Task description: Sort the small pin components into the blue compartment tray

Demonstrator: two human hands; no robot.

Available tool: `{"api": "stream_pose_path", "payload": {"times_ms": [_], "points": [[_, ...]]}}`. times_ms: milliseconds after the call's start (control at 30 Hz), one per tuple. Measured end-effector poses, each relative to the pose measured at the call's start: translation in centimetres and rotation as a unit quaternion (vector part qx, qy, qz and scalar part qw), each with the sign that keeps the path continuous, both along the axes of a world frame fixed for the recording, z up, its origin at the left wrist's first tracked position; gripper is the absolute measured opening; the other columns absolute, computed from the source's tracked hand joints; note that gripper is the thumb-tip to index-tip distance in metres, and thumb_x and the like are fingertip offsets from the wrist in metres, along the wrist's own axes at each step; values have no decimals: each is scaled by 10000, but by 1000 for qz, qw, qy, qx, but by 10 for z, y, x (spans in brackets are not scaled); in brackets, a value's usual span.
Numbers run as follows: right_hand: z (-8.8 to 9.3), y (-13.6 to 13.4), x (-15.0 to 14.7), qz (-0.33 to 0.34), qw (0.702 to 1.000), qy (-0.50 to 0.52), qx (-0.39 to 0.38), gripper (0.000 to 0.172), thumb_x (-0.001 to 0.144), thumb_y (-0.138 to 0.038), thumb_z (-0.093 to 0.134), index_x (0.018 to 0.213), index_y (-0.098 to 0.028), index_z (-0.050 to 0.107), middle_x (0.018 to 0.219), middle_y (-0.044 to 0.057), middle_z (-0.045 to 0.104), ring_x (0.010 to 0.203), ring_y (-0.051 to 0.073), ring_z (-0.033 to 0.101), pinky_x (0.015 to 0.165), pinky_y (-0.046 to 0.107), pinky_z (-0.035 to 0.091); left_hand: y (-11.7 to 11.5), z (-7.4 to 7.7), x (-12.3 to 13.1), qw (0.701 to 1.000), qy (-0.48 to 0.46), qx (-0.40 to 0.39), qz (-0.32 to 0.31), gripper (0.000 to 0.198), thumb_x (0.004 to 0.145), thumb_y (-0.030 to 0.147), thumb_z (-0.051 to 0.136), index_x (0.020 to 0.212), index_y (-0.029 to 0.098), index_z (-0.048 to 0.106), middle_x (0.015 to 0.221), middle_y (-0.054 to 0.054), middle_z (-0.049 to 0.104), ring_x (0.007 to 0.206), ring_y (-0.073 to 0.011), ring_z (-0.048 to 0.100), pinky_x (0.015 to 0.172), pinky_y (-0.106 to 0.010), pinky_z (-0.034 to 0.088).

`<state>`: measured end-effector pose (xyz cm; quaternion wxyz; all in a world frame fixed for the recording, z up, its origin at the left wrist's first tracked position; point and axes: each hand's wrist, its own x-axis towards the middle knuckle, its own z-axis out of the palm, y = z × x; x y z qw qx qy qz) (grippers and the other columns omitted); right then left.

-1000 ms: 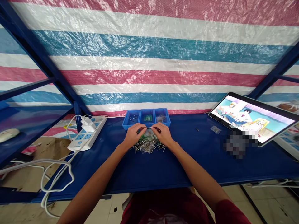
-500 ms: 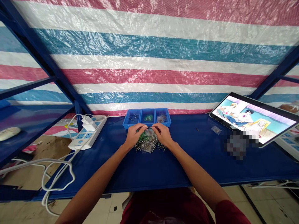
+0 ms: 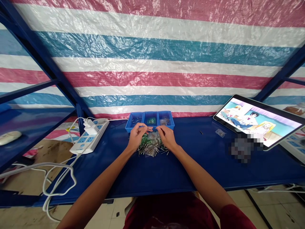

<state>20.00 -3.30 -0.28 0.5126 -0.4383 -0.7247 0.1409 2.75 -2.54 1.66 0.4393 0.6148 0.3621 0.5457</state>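
My left hand (image 3: 137,137) is closed in a pinch above the pile, with a small pale sliver showing at its fingertips, too small to name. Close by on the right, my right hand (image 3: 167,138) has its thumb and forefinger pressed together; what they hold, if anything, is hidden. Below and between both hands lies a heap of thin metal pins (image 3: 147,149) mixed with green pieces and small clear plastic bags (image 3: 151,152). Just behind the fingertips stands a blue three-compartment tray (image 3: 130,129), with pins on the left, green pieces in the middle and bagged bits on the right.
On the blue table (image 3: 152,178), a dark pin (image 3: 201,132) and a clear bag (image 3: 220,133) lie to the right, near a tablet (image 3: 252,117) playing a cartoon. A white power strip (image 3: 91,136) with trailing cables (image 3: 59,171) sits left. A striped sheet (image 3: 152,79) hangs behind.
My hands' fingertips, nearly together before, are slightly further apart. The left hand has turned so its fingers point more to the right. The pile and tray look the same.
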Motion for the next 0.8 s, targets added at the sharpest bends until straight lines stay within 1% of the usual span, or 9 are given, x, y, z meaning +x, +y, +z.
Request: {"api": "stream_pose_path", "payload": {"times_ms": [67,167,267,333,400,500,600,700,800], "points": [[0,0,0,2,1000,-1,4,352,975,-362,373,925,-174,666,878,72,700,810,188,640,739,284,460,1,-1,0,1000,-13,2,-14,280,839,449,611,880,190,511,764,-39,696,693,-187,665,675,-304,498],[-1,0,0,1,1000,1,9,350,974,-360,376,918,-176,669,878,72,702,816,188,642,740,285,462,2,-3,-2,1000,6,19,-22,288,868,452,570,971,185,545,707,-13,642,620,-150,604,625,-275,480],[-1,0,0,-4,1000,4,12,350,972,-363,384,909,-177,673,867,71,702,807,188,643,734,283,465,3,-2,-8,993,109,50,3,327,912,434,504,1101,188,606,704,-5,591,590,-124,528,581,-243,434],[-1,0,1,-5,1000,5,13,351,973,-365,384,910,-179,675,871,70,703,813,188,645,737,283,467,4,0,-11,978,193,82,18,315,921,414,492,1072,196,662,728,-12,586,605,-124,505,584,-239,413],[-1,0,1,-5,1000,7,15,353,974,-366,381,910,-180,674,876,71,704,820,189,644,739,284,466,4,1,-14,966,232,108,24,289,901,405,525,998,194,698,739,-16,595,622,-128,504,594,-240,408],[1,-1,1,-5,1000,10,16,347,971,-375,392,900,-178,670,842,67,694,764,180,629,708,283,459,5,2,-14,971,212,103,40,264,848,413,597,900,169,687,655,1,589,587,-125,509,571,-233,404],[2,-3,1,25,1000,1,14,320,956,-392,433,923,-178,668,819,59,672,678,157,587,658,272,449,4,2,-13,977,193,74,47,258,829,420,618,829,163,627,550,28,568,501,-106,486,517,-218,380],[1,-3,-1,69,997,-16,20,284,935,-401,486,952,-182,665,762,41,634,627,143,545,629,262,439,2,3,-12,981,178,58,39,252,832,419,618,844,169,589,507,43,567,422,-82,427,462,-202,343],[-1,-3,-2,92,995,-26,23,263,932,-396,497,908,-191,660,714,26,596,606,138,520,611,257,426,-1,4,-11,987,154,41,33,250,830,415,623,853,172,573,482,47,563,391,-75,410,435,-193,340]]}}
